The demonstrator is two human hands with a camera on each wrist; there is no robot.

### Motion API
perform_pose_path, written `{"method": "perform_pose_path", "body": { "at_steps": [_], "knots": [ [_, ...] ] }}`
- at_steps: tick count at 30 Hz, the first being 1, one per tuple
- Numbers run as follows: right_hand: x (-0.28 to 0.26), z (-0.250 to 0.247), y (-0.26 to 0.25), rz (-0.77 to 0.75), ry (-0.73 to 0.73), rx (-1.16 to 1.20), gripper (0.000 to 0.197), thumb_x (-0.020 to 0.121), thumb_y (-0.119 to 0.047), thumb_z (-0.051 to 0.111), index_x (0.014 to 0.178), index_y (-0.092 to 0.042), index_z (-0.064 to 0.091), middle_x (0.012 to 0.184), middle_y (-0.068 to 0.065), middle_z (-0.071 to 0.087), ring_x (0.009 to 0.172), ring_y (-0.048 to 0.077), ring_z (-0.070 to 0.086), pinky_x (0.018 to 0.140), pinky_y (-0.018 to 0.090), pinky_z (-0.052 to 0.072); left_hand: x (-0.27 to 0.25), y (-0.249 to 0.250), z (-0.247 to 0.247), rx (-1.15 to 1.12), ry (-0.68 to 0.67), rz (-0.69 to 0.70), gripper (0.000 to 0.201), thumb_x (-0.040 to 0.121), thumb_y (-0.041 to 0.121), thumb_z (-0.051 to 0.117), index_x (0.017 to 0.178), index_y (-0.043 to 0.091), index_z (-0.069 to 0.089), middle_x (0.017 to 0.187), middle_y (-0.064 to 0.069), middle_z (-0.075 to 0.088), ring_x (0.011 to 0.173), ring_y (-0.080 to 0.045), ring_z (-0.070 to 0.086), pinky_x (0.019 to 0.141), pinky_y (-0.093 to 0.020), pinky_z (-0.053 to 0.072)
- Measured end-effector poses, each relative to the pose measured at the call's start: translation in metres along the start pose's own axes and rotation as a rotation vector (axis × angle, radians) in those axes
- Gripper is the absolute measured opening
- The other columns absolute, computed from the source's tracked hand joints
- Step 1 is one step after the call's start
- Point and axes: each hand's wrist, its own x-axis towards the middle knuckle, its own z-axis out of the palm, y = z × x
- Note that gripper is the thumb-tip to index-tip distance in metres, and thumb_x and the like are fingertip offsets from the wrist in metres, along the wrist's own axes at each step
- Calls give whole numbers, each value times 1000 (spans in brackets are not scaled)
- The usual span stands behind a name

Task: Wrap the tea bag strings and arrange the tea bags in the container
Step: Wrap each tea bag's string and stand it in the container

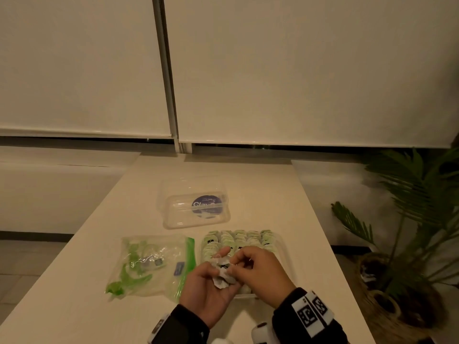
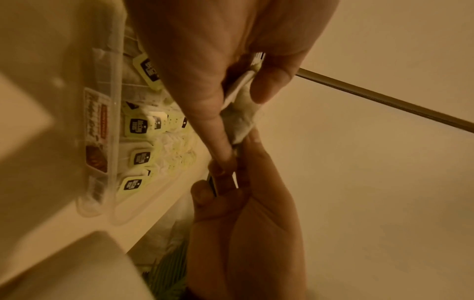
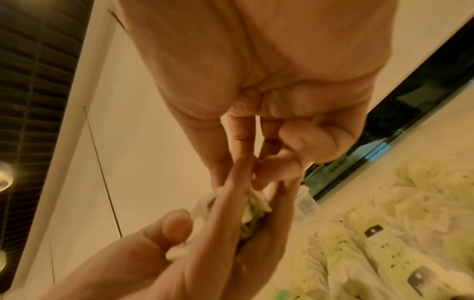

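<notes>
Teabag [image 1: 222, 274] seemingly between left-hand fingers [image 1: 224, 252]

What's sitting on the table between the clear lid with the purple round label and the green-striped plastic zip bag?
Nothing: bare pale tabletop separates the clear lid from the zip bag, seen in the head view.

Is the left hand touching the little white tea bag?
Touching. In the head view the left hand holds the little white tea bag in its fingers; the left wrist view shows the tea bag pinched between thumb and finger.
</notes>
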Motion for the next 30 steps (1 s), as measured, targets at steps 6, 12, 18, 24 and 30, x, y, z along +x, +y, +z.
{"method": "perform_pose_path", "body": {
  "at_steps": [6, 12, 18, 24, 30],
  "knots": [
    [-2, -11, 2, -7, -12, 13, 7, 77, -11, 73, 72, -14, 70, 73, -2, 68, 59, -1, 57, 59, 14, 45, -2, -6, 1, 87, 55, 7, 39, 86, 0, 47, 124, 4, 54, 117, -27, 63, 67, -34, 71, 62, -50, 60],
    [0, -24, 8, -24, 85, -108, 11, 89, -16, 61, 79, -21, 60, 80, -5, 65, 62, 8, 60, 59, 25, 48, 6, -12, -9, 185, 124, -10, 39, 79, -16, 30, 106, -5, 56, 109, -34, 64, 92, -45, 69, 69, -46, 61],
    [3, -51, -6, 45, -60, 156, 7, 89, 0, 59, 90, -5, 64, 67, 1, 58, 46, 9, 51, 43, 17, 36, 13, -14, -12, 231, 169, 85, 27, 86, -10, 41, 109, -5, 55, 104, -31, 67, 86, -39, 72, 63, -40, 62],
    [0, -53, -9, 39, -282, 200, 16, 85, 2, 64, 87, -14, 65, 66, -1, 58, 52, 9, 48, 52, 21, 39, 15, -22, -6, 524, 247, 173, 24, 96, 1, 41, 105, -10, 61, 93, -24, 70, 69, -32, 69, 50, -31, 58],
    [6, -48, -8, -72, -342, -263, 17, 82, -6, 65, 89, -22, 70, 73, -9, 62, 65, 4, 57, 70, 26, 49, 4, -25, 3, 823, 157, -40, 33, 99, 32, 43, 115, 8, 60, 94, -18, 71, 72, -36, 67, 50, -30, 51]
  ]
}}
